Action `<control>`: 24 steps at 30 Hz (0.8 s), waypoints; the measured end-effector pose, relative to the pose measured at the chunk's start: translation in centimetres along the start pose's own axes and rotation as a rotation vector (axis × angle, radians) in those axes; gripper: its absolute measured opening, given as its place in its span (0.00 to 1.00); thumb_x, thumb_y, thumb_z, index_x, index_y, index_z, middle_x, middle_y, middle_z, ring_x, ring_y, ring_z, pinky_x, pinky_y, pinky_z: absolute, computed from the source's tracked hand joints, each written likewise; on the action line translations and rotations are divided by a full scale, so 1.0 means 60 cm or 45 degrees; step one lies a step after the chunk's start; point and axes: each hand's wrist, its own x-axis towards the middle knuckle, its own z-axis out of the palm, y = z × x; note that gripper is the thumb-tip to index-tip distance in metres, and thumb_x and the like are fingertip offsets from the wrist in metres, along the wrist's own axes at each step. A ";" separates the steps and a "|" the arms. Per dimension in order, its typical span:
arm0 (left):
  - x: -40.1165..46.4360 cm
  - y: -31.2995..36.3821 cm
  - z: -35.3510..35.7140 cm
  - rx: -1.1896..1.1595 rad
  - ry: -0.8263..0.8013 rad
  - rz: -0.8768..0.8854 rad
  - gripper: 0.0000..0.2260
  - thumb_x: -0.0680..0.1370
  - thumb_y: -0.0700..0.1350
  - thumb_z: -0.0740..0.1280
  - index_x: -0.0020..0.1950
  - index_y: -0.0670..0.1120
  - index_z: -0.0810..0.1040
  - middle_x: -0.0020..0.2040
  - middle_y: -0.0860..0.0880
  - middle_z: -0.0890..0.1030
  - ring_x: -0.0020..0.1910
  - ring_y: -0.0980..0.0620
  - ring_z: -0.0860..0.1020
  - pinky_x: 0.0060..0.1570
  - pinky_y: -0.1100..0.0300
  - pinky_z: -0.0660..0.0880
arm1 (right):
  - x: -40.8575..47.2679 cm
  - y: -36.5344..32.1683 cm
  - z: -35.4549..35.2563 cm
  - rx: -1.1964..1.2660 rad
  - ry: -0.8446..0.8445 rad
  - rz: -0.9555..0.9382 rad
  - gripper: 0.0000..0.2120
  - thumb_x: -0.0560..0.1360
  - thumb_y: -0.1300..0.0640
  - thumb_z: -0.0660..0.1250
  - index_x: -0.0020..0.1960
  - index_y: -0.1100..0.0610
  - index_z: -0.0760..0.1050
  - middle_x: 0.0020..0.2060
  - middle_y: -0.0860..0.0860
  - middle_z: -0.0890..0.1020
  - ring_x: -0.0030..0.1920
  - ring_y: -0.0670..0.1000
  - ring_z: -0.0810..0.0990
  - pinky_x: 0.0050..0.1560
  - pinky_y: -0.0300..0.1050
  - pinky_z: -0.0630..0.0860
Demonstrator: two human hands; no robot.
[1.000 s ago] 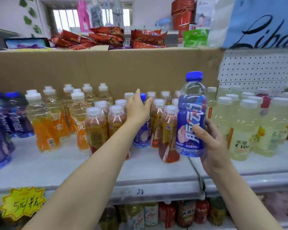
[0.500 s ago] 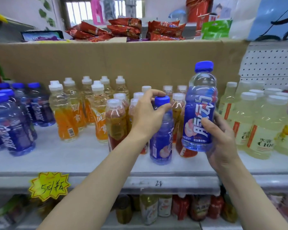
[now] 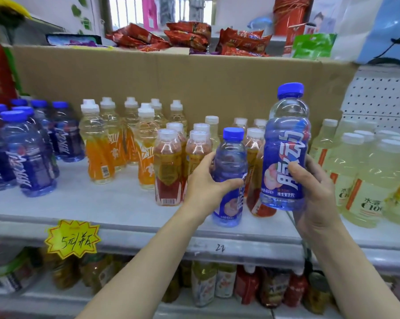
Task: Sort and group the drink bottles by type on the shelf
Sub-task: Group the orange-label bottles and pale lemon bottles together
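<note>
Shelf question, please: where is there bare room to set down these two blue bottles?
Bare shelf runs along the front edge, before the orange bottles and right of the blue-capped group. The strip behind the amber bottles and around the pale yellow bottles is crowded.

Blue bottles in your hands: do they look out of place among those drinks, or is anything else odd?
Yes. The left hand grips a blue-capped bottle among the white-capped amber tea bottles, and the right hand holds a matching bottle in the air. Their look-alikes, the blue bottle group, stand at the shelf's far left. No spill or damage shows.
</note>
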 end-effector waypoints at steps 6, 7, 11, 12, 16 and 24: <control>-0.013 0.056 -0.085 -0.249 0.132 0.065 0.19 0.73 0.39 0.77 0.61 0.51 0.79 0.52 0.52 0.87 0.50 0.55 0.85 0.47 0.59 0.83 | -0.003 0.001 0.086 0.074 -0.083 -0.045 0.24 0.73 0.58 0.66 0.69 0.60 0.74 0.53 0.56 0.85 0.49 0.55 0.85 0.49 0.50 0.84; -0.016 0.064 -0.110 -0.271 0.146 0.090 0.17 0.73 0.37 0.76 0.59 0.51 0.79 0.49 0.53 0.87 0.48 0.56 0.85 0.44 0.61 0.82 | -0.004 0.008 0.107 0.092 -0.104 -0.042 0.23 0.73 0.58 0.66 0.68 0.60 0.74 0.52 0.55 0.85 0.49 0.54 0.85 0.49 0.50 0.84; -0.020 0.063 -0.234 -0.166 0.264 0.161 0.17 0.73 0.36 0.75 0.55 0.54 0.78 0.46 0.57 0.87 0.46 0.59 0.85 0.42 0.65 0.80 | -0.007 0.049 0.203 0.145 -0.154 -0.009 0.20 0.73 0.58 0.66 0.65 0.57 0.76 0.50 0.52 0.86 0.47 0.52 0.85 0.47 0.46 0.83; -0.021 0.055 -0.268 -0.119 0.319 0.171 0.18 0.73 0.36 0.76 0.56 0.55 0.78 0.48 0.56 0.87 0.48 0.58 0.85 0.44 0.62 0.81 | -0.008 0.061 0.229 0.149 -0.172 0.003 0.20 0.73 0.58 0.66 0.64 0.57 0.76 0.50 0.52 0.86 0.47 0.52 0.85 0.48 0.46 0.83; -0.036 0.012 -0.415 0.105 0.560 0.168 0.25 0.69 0.42 0.80 0.64 0.52 0.78 0.53 0.54 0.86 0.52 0.54 0.85 0.54 0.49 0.82 | -0.008 0.111 0.329 0.205 -0.248 0.071 0.19 0.72 0.58 0.66 0.63 0.58 0.77 0.49 0.53 0.86 0.46 0.53 0.86 0.47 0.48 0.84; -0.064 -0.066 -0.667 0.444 0.982 0.114 0.34 0.65 0.51 0.80 0.69 0.53 0.75 0.56 0.58 0.85 0.54 0.58 0.83 0.61 0.49 0.79 | -0.021 0.227 0.509 0.222 -0.319 0.211 0.29 0.69 0.59 0.70 0.70 0.62 0.73 0.54 0.56 0.84 0.51 0.56 0.84 0.52 0.51 0.83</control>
